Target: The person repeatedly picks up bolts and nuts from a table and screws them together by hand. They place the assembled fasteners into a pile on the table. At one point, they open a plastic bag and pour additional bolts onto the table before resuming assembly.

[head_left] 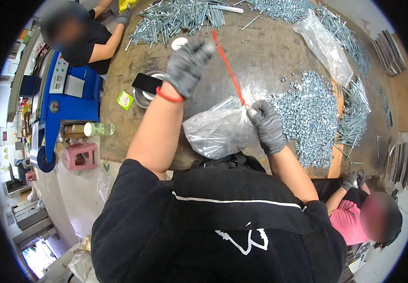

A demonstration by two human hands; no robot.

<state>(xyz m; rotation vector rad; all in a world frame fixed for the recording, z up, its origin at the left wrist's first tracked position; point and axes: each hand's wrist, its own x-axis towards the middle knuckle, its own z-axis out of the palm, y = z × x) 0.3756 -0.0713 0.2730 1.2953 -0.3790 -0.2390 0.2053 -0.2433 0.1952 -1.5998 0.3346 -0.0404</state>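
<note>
A clear plastic bag [213,134] with long metal bolts showing through it lies at the table edge before me. Around its gathered neck runs a red string [230,70], stretched up and to the left. My left hand [188,67], in a grey knit glove and slightly blurred, is closed on the upper part of this string. The bag's neck is gripped by my right hand [268,128], also gloved, beside the string's lower end. A red band circles my left wrist.
Loose nuts [310,118] spread to the right; long bolts [178,19] are heaped at the far side. A phone [147,83] rests on a metal bowl beside a green packet [125,100] and a glass cup [99,129]. Co-workers [79,42] are at far left and lower right.
</note>
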